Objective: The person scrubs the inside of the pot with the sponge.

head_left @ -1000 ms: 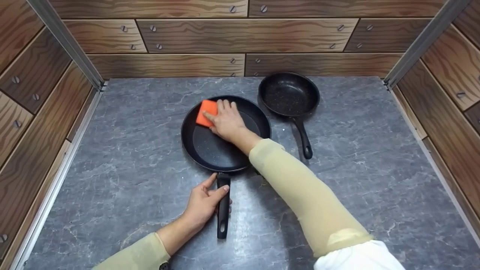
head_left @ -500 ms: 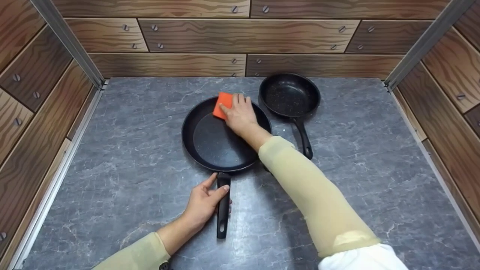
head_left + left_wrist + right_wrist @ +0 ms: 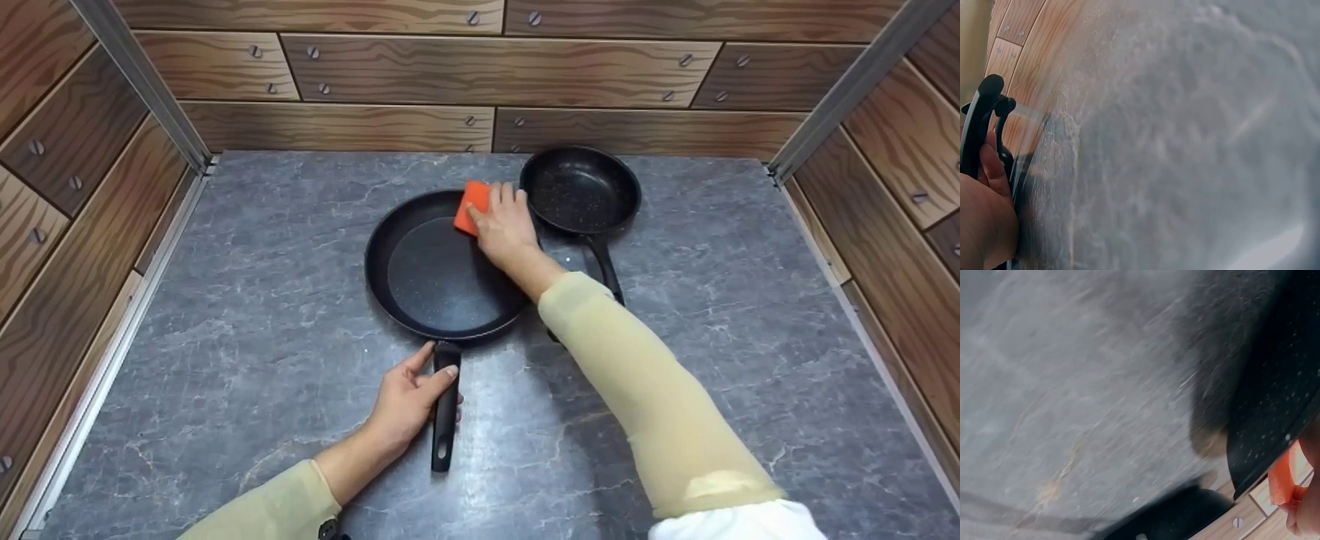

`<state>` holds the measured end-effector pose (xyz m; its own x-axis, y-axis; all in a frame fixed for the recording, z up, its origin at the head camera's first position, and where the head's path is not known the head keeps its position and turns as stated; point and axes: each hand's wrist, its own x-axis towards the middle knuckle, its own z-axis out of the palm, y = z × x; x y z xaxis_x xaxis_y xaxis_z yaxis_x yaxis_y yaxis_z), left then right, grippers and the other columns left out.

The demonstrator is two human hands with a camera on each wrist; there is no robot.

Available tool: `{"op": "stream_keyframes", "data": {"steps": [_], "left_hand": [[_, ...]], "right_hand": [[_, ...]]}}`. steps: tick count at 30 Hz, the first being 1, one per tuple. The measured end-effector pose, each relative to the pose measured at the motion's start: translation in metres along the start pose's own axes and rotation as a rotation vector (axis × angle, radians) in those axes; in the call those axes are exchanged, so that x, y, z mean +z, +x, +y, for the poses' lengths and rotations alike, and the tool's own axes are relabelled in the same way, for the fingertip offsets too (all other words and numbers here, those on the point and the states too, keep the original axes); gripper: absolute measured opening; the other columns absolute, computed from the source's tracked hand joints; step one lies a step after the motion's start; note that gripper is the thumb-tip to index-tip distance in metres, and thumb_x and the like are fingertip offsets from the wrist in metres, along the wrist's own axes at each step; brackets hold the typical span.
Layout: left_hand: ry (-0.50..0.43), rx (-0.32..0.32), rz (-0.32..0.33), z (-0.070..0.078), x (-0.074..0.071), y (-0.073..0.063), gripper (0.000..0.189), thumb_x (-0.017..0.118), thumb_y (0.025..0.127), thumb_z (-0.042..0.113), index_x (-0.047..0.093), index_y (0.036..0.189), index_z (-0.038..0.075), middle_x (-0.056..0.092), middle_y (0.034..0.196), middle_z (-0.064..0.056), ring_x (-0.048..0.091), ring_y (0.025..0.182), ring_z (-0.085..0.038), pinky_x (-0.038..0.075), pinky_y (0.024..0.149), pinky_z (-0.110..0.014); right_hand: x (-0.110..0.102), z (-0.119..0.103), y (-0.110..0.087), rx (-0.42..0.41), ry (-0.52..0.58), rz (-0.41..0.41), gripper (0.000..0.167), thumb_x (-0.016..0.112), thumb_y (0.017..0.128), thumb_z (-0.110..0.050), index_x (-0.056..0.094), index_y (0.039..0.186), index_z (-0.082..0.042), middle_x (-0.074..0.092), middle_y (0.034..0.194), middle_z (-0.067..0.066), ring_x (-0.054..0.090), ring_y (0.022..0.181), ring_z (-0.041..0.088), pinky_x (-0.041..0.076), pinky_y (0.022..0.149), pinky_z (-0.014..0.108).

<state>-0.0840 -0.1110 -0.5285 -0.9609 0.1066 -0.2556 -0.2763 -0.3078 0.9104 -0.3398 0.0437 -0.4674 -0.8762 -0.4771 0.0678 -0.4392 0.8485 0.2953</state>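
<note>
A large black frying pan (image 3: pixel 427 277) sits on the grey marbled tabletop, its handle toward the person. My left hand (image 3: pixel 405 401) grips that handle (image 3: pixel 444 420), thumb on top and fingertips showing on the far side; the left wrist view shows the fingers (image 3: pixel 995 169) against the dark handle (image 3: pixel 978 124). At the pan's far right inner wall, my right hand (image 3: pixel 510 229) holds an orange sponge (image 3: pixel 471 206). In the right wrist view the sponge (image 3: pixel 1280 481) shows past the pan's rim, with part of the hand (image 3: pixel 1304 509) on it.
A smaller speckled black frying pan (image 3: pixel 579 191) stands close to the right of the large one, its handle (image 3: pixel 606 266) partly behind the right sleeve (image 3: pixel 637 375). Wood-patterned walls (image 3: pixel 390 71) enclose the tabletop (image 3: pixel 247 300) at the back and sides.
My right hand has slid the sponge rightward along the large pan's far inner wall, from the upper left to the upper right. My left hand keeps its grip on the handle.
</note>
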Motion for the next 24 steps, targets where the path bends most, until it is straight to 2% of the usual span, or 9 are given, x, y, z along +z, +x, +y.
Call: {"op": "stream_keyframes", "data": {"steps": [8,16,20,24], "left_hand": [[0.009,-0.002,0.013,0.000,0.000,0.000,0.084,0.071,0.102,0.012,0.019,0.165,-0.007,0.073,0.074,-0.017,0.071,0.055,-0.022,0.063,0.055,-0.036],[-0.001,0.009,0.007,0.000,0.000,0.000,0.084,0.071,0.103,0.011,0.018,0.165,-0.009,0.073,0.073,-0.016,0.072,0.056,-0.023,0.064,0.057,-0.037],[-0.002,0.011,0.009,0.000,0.000,0.000,0.084,0.071,0.103,0.011,0.018,0.165,-0.008,0.073,0.074,-0.018,0.072,0.055,-0.023,0.064,0.056,-0.037],[0.001,0.011,0.016,0.000,0.001,0.000,0.083,0.071,0.103,0.011,0.019,0.165,-0.008,0.073,0.075,-0.019,0.071,0.055,-0.023,0.064,0.056,-0.037]], "right_hand": [[-0.002,0.012,-0.006,-0.045,-0.065,-0.015,0.047,0.044,0.110,-0.026,0.057,0.155,-0.022,0.043,0.148,0.035,0.041,0.134,0.050,0.038,0.105,0.058],[-0.008,0.025,-0.013,-0.084,-0.138,-0.058,0.047,0.041,0.112,-0.027,0.056,0.156,-0.019,0.041,0.151,0.036,0.038,0.139,0.052,0.038,0.106,0.058],[-0.008,0.033,-0.015,-0.108,-0.133,-0.044,0.046,0.051,0.109,-0.027,0.059,0.153,-0.016,0.043,0.150,0.035,0.040,0.136,0.051,0.038,0.104,0.057],[-0.008,0.042,-0.019,-0.137,-0.121,-0.024,0.051,0.067,0.100,-0.029,0.063,0.150,-0.016,0.045,0.146,0.034,0.041,0.131,0.050,0.039,0.101,0.057]]}}
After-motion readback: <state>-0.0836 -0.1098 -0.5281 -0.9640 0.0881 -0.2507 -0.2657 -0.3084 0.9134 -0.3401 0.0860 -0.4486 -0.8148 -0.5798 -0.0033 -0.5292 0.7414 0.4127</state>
